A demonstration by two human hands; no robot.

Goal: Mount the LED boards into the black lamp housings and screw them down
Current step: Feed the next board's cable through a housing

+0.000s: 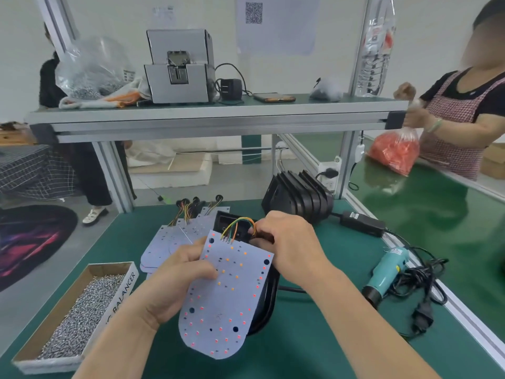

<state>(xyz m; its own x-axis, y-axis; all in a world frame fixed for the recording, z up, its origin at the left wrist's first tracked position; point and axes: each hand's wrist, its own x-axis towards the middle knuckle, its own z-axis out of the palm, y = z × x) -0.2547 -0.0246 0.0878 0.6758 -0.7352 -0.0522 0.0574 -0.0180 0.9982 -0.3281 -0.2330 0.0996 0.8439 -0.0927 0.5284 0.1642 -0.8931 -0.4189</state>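
Note:
A white LED board [226, 296] dotted with red and orange LEDs lies tilted over a black lamp housing [266, 302] at the middle of the green bench. My left hand [175, 280] grips the board's left edge, thumb on its face. My right hand [289, 242] pinches the board's coloured wires [237, 225] at the housing's top end. More LED boards [175, 236] with wire leads lie stacked behind on the left. A row of empty black housings [297, 198] stands at the back.
A cardboard box of loose screws [76, 315] sits at front left. A teal heat gun [385, 272] with tangled cord and a black power adapter [360, 222] lie to the right. A person in a checked apron [459, 116] holds a bag of orange parts at right.

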